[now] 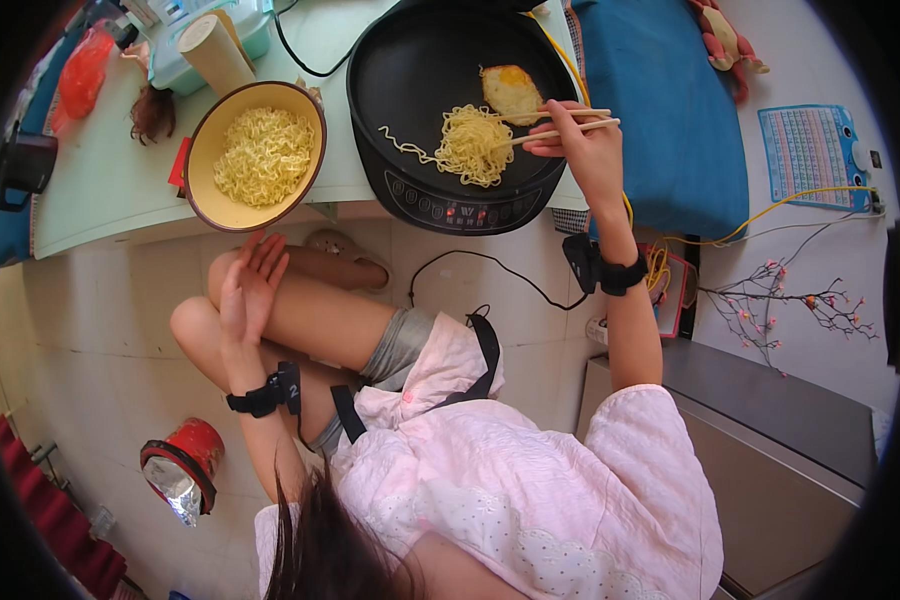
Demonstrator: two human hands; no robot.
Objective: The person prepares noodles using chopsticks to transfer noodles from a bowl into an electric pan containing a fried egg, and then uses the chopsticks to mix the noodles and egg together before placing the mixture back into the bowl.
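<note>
My right hand (581, 154) grips a pair of wooden chopsticks (562, 133), their tips at a clump of curly noodles (474, 146) in a black electric griddle (412, 75). One noodle strand trails left from the clump. Just behind it on the griddle lies a fried egg (511, 94) with a browned edge. My left hand (253, 289) is raised palm up, fingers apart and holding nothing, below a yellow bowl (202, 191) with a brown rim. More noodles (264, 156) fill much of the bowl. Red lights glow on the griddle's front control panel (461, 214).
A paper roll (214, 49) and a mint plastic box (255, 22) stand behind the bowl on the pale table (112, 195). A blue-covered surface (660, 120) lies right of the griddle. Yellow cables (780, 202) run along the right. A red bucket (199, 442) stands on the floor.
</note>
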